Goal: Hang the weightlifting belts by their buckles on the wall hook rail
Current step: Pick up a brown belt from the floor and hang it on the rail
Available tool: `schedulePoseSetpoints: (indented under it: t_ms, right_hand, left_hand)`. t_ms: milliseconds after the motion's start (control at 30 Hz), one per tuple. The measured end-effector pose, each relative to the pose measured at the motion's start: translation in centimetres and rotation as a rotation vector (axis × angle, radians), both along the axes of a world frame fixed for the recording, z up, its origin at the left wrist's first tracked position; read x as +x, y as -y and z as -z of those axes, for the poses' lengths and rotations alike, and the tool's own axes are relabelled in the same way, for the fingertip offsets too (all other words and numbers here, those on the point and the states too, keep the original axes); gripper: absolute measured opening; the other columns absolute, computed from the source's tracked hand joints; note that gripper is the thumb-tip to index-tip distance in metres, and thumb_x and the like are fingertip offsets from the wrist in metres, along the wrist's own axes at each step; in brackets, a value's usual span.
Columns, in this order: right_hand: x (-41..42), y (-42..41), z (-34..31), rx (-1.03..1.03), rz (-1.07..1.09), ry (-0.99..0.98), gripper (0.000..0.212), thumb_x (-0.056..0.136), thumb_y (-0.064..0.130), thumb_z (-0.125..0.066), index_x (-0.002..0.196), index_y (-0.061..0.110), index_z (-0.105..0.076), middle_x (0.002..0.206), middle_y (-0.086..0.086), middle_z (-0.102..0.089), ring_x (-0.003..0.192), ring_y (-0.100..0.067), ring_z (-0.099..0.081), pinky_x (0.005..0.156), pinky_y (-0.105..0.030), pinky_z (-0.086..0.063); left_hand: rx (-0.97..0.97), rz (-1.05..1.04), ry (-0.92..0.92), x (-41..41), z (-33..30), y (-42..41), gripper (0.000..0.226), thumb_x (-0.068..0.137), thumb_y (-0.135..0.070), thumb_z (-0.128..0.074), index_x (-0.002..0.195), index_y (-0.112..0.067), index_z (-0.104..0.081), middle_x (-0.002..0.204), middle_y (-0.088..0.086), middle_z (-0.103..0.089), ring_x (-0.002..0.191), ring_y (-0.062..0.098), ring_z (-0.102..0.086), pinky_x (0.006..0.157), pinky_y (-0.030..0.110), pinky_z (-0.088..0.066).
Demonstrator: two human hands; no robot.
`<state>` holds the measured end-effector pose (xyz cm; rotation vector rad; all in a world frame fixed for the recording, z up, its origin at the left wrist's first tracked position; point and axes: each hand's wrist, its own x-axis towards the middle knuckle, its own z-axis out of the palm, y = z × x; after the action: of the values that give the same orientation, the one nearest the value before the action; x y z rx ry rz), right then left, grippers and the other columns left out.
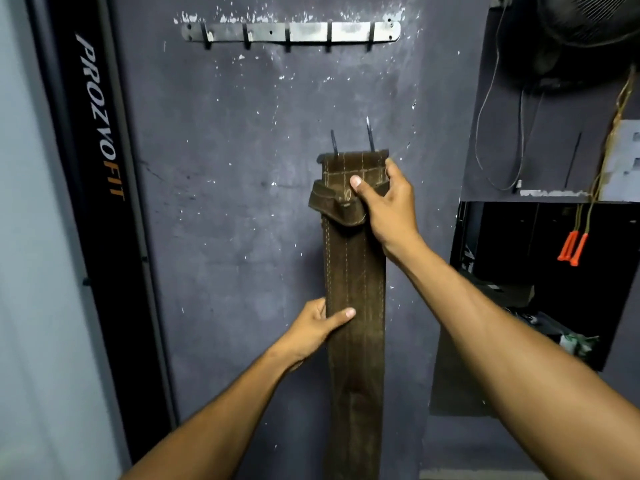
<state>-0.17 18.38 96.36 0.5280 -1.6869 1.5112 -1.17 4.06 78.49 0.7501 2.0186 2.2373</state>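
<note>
A brown suede weightlifting belt (355,271) hangs vertically in front of the dark wall, its buckle end up, with two metal prongs (370,135) sticking upward. My right hand (388,202) grips the belt's top end just below the buckle, thumb on the front. Lower down, my left hand (318,323) pinches the belt's left edge near its middle. The metal hook rail (308,32) with several dark hooks is fixed to the wall well above the buckle; nothing hangs on it.
A black PROZOFIT panel (100,133) stands along the left. At the right, a fan (588,26) and loose cables (498,133) hang on the wall, with orange-handled cords (573,249) over a dark opening (540,271).
</note>
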Motion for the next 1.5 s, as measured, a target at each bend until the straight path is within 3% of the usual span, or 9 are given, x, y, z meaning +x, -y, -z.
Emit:
schedulePoseSetpoints:
  t_ms: [300, 400, 667, 867, 1033, 1133, 1233, 1367, 1500]
  right_hand:
    - [-0.3, 0.3, -1.4, -0.029, -0.008, 0.030, 0.039, 0.091, 0.020, -0.075, 0.127, 0.008, -0.064, 0.116, -0.004, -0.077, 0.107, -0.017, -0.075, 0.101, -0.044, -0.058]
    - [-0.1, 0.2, -1.8, -0.043, -0.021, 0.042, 0.041, 0.091, 0.018, -0.075, 0.129, 0.008, -0.062, 0.119, -0.006, -0.077, 0.110, -0.019, -0.074, 0.103, -0.043, -0.057]
    - [0.6, 0.1, -1.9, -0.085, -0.055, 0.048, 0.044, 0.093, 0.013, -0.074, 0.133, 0.001, -0.059, 0.122, -0.012, -0.075, 0.113, -0.024, -0.074, 0.102, -0.042, -0.058]
    - [0.2, 0.1, 0.5, -0.067, -0.095, 0.090, 0.034, 0.095, 0.010, -0.072, 0.126, 0.000, -0.063, 0.115, -0.010, -0.077, 0.103, -0.018, -0.076, 0.095, -0.033, -0.060]
    - [0.3, 0.6, 4.4, -0.027, -0.147, 0.167, 0.029, 0.096, 0.005, -0.070, 0.122, -0.003, -0.062, 0.118, -0.019, -0.075, 0.108, -0.029, -0.074, 0.104, -0.050, -0.055]
    - [1.0, 1.1, 6.2, 0.022, -0.169, 0.197, 0.030, 0.095, 0.007, -0.072, 0.122, 0.000, -0.061, 0.117, -0.017, -0.076, 0.112, -0.034, -0.072, 0.104, -0.052, -0.055]
    - [1.8, 1.4, 7.3, 0.011, -0.167, 0.200, 0.036, 0.094, 0.014, -0.075, 0.125, 0.006, -0.059, 0.115, -0.010, -0.077, 0.109, -0.027, -0.074, 0.102, -0.049, -0.057]
    - [3.6, 0.0, 10.3, -0.172, -0.304, 0.199, 0.046, 0.095, 0.033, -0.072, 0.134, 0.018, -0.053, 0.118, 0.000, -0.077, 0.107, -0.016, -0.075, 0.088, -0.030, -0.062]
    - [5.0, -0.4, 15.6, -0.123, -0.329, 0.336, 0.022, 0.100, 0.025, -0.068, 0.121, 0.024, -0.068, 0.113, 0.000, -0.079, 0.106, -0.022, -0.076, 0.081, -0.027, -0.062]
  left_hand:
    - [-0.137, 0.051, 0.134, 0.3, 8.0, 0.5, 0.018, 0.084, -0.029, -0.082, 0.100, -0.021, -0.082, 0.108, -0.002, -0.081, 0.101, 0.012, -0.076, 0.084, 0.020, -0.058]
    - [-0.066, 0.006, 0.183, 0.7, 10.0, 0.5, 0.033, 0.073, -0.043, -0.087, 0.097, -0.020, -0.084, 0.103, 0.001, -0.081, 0.095, 0.014, -0.077, 0.082, 0.024, -0.060]
    - [-0.286, 0.010, 0.305, 3.0, 16.3, 1.7, 0.076, 0.059, -0.054, -0.095, 0.119, -0.013, -0.072, 0.112, -0.001, -0.080, 0.106, 0.018, -0.076, 0.100, 0.043, -0.058]
    - [-0.078, 0.048, 0.182, 2.6, 8.7, 1.8, 0.068, 0.063, -0.058, -0.091, 0.113, -0.014, -0.077, 0.117, 0.008, -0.078, 0.109, 0.022, -0.075, 0.095, 0.033, -0.059]
    - [0.287, 0.033, 0.024, 2.1, -5.2, 2.5, 0.049, 0.098, -0.049, -0.060, 0.129, -0.014, -0.068, 0.132, 0.011, -0.071, 0.122, 0.022, -0.067, 0.103, 0.034, -0.053]
    - [0.303, -0.026, 0.006, 2.0, -10.4, 2.2, 0.032, 0.103, -0.032, -0.057, 0.118, -0.007, -0.072, 0.116, 0.013, -0.077, 0.107, 0.022, -0.074, 0.097, 0.034, -0.058]
    - [0.313, -0.088, 0.006, 2.6, -11.6, 1.8, 0.019, 0.103, -0.012, -0.058, 0.112, 0.000, -0.068, 0.101, 0.017, -0.075, 0.086, 0.023, -0.074, 0.089, 0.039, -0.059]
    - [0.354, -0.050, -0.024, 3.3, -11.2, 1.0, 0.019, 0.101, -0.010, -0.059, 0.115, 0.001, -0.067, 0.103, 0.018, -0.074, 0.085, 0.022, -0.074, 0.089, 0.039, -0.060]
    - [0.410, -0.103, -0.065, 3.2, -12.6, 0.8, 0.013, 0.101, -0.008, -0.059, 0.108, -0.002, -0.069, 0.096, 0.014, -0.074, 0.081, 0.020, -0.073, 0.089, 0.038, -0.059]
